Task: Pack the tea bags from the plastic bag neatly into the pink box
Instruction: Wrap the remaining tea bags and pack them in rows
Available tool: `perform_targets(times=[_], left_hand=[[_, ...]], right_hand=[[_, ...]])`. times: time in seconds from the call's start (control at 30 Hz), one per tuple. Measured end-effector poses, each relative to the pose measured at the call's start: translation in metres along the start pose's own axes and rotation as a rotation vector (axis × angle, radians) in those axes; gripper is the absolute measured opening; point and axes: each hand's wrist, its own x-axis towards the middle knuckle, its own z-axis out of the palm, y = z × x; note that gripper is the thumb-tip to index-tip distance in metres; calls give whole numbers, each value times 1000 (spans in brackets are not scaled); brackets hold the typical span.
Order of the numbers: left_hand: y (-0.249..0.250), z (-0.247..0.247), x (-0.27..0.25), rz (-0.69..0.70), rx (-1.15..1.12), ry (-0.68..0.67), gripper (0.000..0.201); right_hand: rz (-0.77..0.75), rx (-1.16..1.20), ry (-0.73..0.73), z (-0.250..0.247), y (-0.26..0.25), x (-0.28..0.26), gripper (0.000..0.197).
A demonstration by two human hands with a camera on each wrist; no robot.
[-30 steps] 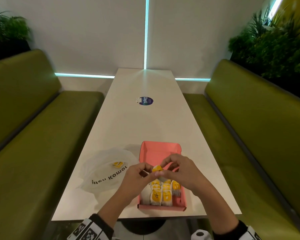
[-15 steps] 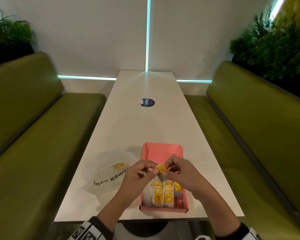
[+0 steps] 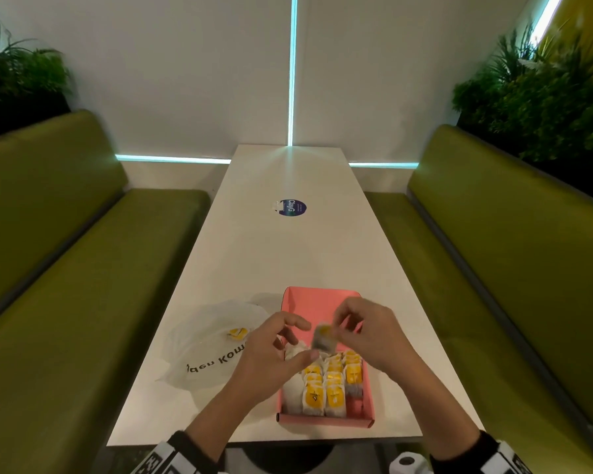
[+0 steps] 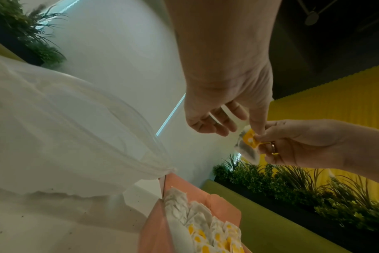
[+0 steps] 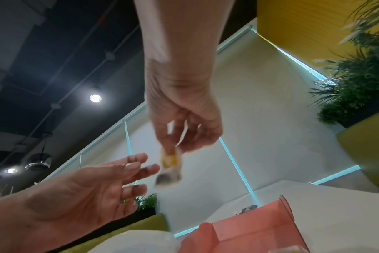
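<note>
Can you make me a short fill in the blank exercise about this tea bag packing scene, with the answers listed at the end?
1. The loose tea bag above the box is pinched by the ____ hand.
2. The packed tea bags stand in rows inside a ____ box.
3. The plastic bag lies on the table to the ____ of the box.
4. The left hand has its fingers spread and holds ____.

Missing words: right; pink; left; nothing

both bare arms wear black wrist bands (image 3: 185, 446) with black-and-white square patterns; one finger wears a gold ring (image 4: 273, 148).
</note>
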Motion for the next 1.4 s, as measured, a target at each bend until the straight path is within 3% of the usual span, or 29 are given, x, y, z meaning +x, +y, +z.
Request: perform_targets(times=[0.07, 0.1, 0.13, 0.2, 0.23, 0.27, 0.37, 0.4, 0.53, 0.7, 0.9, 1.1, 1.4], left_hand=[[-4, -1, 2, -5, -10, 34, 32], [-5, -1, 2, -3, -20, 42, 32], [-5, -2, 3, 3, -31, 47, 33], [-4, -3, 5, 7, -55, 53, 34], [-3, -3, 5, 8, -67, 55, 33], [-2, -4, 6, 10, -75, 58, 30], [0, -4, 6, 9, -74, 40, 28], [1, -4, 6, 15, -75, 25, 29], [0, -4, 5, 23, 1, -88, 39], [-3, -2, 5, 36, -3, -68, 38], [5, -1, 5, -50, -161, 73, 10], [5, 3, 5, -85, -192, 134, 18], [3, 1, 3, -32, -115, 103, 23]], right_hand=[[37, 33, 267, 5, -2, 1, 23], [39, 63, 250, 6, -4, -1, 23], [33, 110, 122, 6, -6, -4, 22], [55, 188, -301, 4, -13, -10, 21], [63, 189, -410, 3, -15, -11, 23], [64, 129, -378, 3, -12, -9, 24], [76, -142, 54, 4, -8, 1, 27], [63, -114, 80, 3, -8, 1, 27], [-20, 60, -233, -2, -16, -5, 22], [41, 249, -175, 1, -12, -5, 19], [88, 297, -68, 5, -4, -7, 25], [58, 172, -76, 22, -1, -11, 25], [38, 152, 18, 25, 4, -7, 14]])
